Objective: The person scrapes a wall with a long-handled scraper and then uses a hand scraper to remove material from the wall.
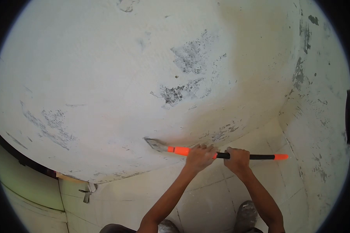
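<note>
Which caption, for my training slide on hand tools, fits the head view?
Left hand and right hand grip a long-handled scraper, its blade at a patchy off-white wall above tiled floor.

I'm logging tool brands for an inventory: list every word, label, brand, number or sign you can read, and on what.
No text can be read on the scraper, wall or shoes.
The dark mark on the scraper's orange part is too small to read.

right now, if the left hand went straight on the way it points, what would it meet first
The left hand, gripping the scraper, would likely meet the wall first, near its low grey patch; depth is unclear.
</note>
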Available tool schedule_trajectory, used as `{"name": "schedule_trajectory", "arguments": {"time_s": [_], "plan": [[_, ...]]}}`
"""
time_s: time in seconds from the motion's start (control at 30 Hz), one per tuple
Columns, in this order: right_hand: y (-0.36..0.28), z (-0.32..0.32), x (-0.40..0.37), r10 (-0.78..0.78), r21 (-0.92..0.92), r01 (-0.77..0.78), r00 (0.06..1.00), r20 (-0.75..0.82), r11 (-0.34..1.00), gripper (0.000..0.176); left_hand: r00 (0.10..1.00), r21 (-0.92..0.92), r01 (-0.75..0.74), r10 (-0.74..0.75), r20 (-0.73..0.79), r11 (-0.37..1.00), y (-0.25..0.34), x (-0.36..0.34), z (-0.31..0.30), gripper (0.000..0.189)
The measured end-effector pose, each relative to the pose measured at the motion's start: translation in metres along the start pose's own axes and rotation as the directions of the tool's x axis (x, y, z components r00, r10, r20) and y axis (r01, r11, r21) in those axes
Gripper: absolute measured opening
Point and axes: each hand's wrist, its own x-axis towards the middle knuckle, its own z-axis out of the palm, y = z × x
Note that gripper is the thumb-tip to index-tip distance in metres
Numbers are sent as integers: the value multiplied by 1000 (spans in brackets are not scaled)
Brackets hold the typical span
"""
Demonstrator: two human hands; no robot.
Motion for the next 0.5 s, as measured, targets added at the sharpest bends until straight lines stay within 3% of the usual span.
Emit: {"name": "schedule_trajectory", "arguments": {"time_s": [0.1,0.17,0.27,0.4,0.5], "plan": [[23,-11,-19,53,-75,-54,998,-23,996,10,994,-80,-74,67,-84,994,22,14,28,11],[37,-19,-29,160,-148,-165,986,-44,975,9,989,-147,-143,148,22,979,38,27,39,10],[61,-20,-33,220,-217,-228,974,-59,949,9,973,-141,-224,230,33,964,53,45,48,10],[57,-23,-22,153,-158,-171,981,-118,973,11,979,-150,-201,204,0,968,48,45,44,10],[31,-11,-4,68,-132,-77,995,-72,988,9,995,-38,-97,96,-15,995,22,27,34,11]]}}
